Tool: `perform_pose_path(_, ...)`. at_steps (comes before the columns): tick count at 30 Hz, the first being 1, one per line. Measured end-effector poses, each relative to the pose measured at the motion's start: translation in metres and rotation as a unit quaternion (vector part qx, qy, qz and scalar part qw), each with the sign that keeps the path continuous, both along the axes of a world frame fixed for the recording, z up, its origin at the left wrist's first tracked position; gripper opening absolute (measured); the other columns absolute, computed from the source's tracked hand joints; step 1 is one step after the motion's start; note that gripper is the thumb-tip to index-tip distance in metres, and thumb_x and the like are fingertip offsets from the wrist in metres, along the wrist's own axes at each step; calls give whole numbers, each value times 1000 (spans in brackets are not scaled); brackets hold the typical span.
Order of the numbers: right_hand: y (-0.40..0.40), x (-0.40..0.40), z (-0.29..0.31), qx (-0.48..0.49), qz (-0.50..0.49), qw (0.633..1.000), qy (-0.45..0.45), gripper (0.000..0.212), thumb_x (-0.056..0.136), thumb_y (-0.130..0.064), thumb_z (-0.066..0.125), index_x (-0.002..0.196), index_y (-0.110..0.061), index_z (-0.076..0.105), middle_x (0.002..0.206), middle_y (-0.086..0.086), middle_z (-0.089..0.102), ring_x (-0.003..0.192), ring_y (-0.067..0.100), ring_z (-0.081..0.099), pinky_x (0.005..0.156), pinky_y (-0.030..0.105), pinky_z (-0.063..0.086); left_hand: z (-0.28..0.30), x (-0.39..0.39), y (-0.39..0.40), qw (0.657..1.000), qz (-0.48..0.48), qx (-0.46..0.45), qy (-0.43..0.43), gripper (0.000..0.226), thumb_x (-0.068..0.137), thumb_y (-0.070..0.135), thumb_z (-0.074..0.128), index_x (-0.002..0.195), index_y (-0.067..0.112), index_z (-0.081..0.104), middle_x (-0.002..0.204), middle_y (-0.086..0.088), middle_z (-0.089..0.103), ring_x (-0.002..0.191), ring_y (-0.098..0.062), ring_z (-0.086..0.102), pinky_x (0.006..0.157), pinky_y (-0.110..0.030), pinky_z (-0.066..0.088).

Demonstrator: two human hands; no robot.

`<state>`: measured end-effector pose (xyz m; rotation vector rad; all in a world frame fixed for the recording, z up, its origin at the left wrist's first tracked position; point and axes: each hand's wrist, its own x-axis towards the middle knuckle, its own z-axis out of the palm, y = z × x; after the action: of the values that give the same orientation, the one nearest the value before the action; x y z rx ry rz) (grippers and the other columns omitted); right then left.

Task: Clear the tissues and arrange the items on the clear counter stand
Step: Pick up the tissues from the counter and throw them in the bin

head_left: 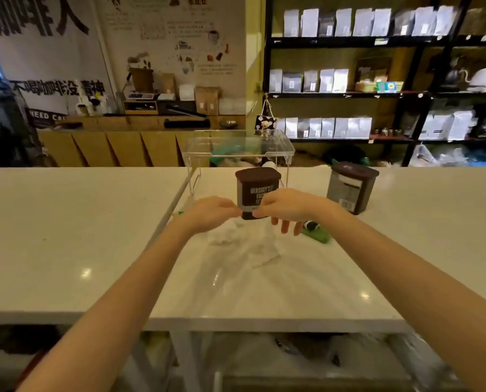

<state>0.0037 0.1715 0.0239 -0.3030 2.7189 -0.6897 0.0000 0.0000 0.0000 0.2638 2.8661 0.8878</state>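
A brown Hershey's cocoa can point(257, 183) stands upright on the white counter point(66, 236), just in front of the clear counter stand point(237, 145). My left hand point(212, 213) has curled fingers touching the can's lower left corner. My right hand point(288, 207) pinches the can's lower right side with thumb and forefinger, its other fingers hanging loose. Crumpled white tissues point(250, 244) lie on the counter below both hands. A second cocoa can point(349, 190), its barcode facing me, stands to the right. The stand's top shelf holds nothing.
A green tube-like item point(318, 234) with a black-and-white end lies behind my right hand. A small green piece point(180, 213) sits left of my left hand. The counter's near edge point(236, 323) is close to me. Dark shelves of bags point(377, 89) stand far behind.
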Motion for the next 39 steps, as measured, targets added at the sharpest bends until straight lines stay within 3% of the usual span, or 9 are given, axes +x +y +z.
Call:
perform_pose_path(4, -6, 6, -27, 52, -6, 996, 79, 40, 85, -45, 53, 118, -21, 50, 112, 5, 55, 93, 23, 59, 71, 35, 56, -41, 4, -2, 993, 13, -37, 112, 38, 90, 30, 48, 127, 23, 50, 139, -8, 46, 129, -24, 39, 108, -38, 30)
perform_pose_path(7, -6, 7, -47, 92, 6, 984, 153, 44, 82, -45, 57, 120, -23, 50, 123, 5, 54, 105, 23, 55, 81, 36, 49, -63, 0, -3, 982, -1, -110, 153, 45, 91, 30, 46, 135, 25, 39, 150, -8, 31, 138, -27, 26, 113, -39, 22)
perform_pose_path(13, -4, 14, -78, 104, -12, 970, 218, 40, 84, -34, 57, 120, -21, 50, 124, 5, 48, 103, 25, 57, 73, 34, 44, -83, -1, -2, 971, 3, -159, 178, 45, 94, 22, 41, 138, 21, 34, 152, -7, 26, 138, -28, 24, 111, -38, 26)
perform_pose_path(19, -1, 25, -96, 59, -21, 967, 246, 34, 89, -29, 48, 120, -15, 53, 119, 6, 54, 106, 26, 54, 80, 38, 46, -89, 3, -5, 976, 6, -125, 177, 39, 92, 12, 42, 130, 16, 47, 147, -11, 36, 130, -29, 36, 104, -39, 33)
perform_pose_path(26, -3, 39, -104, 74, -3, 956, 283, 26, 91, -12, 42, 112, -7, 57, 108, 13, 57, 100, 29, 53, 78, 36, 44, -81, 13, -4, 974, 4, -121, 189, 25, 89, 8, 46, 109, 5, 61, 118, -14, 55, 110, -30, 51, 86, -39, 43)
perform_pose_path(32, 6, 69, -92, -39, -61, 951, 301, 26, 88, -12, 52, 113, -10, 60, 112, 10, 60, 99, 26, 56, 86, 38, 49, -71, 40, -3, 979, -2, -71, 189, 19, 86, 4, 53, 100, 4, 66, 106, -17, 60, 99, -31, 57, 86, -37, 45)
perform_pose_path(39, 26, 136, -99, -132, -87, 926, 343, 28, 87, -14, 56, 115, -9, 59, 113, 11, 63, 101, 23, 58, 78, 16, 35, -71, 120, 10, 963, -17, 16, 269, 17, 84, 4, 55, 94, 5, 69, 98, -14, 64, 87, -28, 61, 82, -36, 49)
